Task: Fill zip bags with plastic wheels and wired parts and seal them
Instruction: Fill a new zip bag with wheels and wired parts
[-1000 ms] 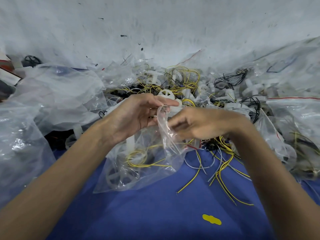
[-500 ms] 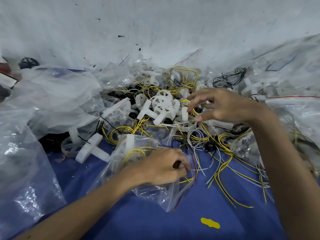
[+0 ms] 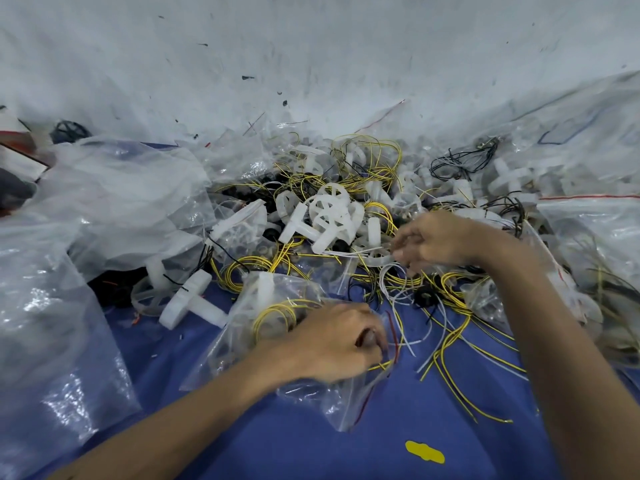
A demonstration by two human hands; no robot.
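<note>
Facing a white wall [image 3: 311,46] across our blue surface [image 3: 242,445], we grip one zip bag [image 3: 263,306] in left-hand fingers [image 3: 372,337]; whether right-hand fingers [image 3: 403,237] hold anything, we cannot tell.

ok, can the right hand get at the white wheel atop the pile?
Likely yes: white wheel lies uncovered atop the pile, right hand close beside it; left hand grips the zip bag.

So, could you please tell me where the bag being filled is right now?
Head view, lower centre: the bag lies on the blue cloth under the left hand, just before the parts pile.
</note>
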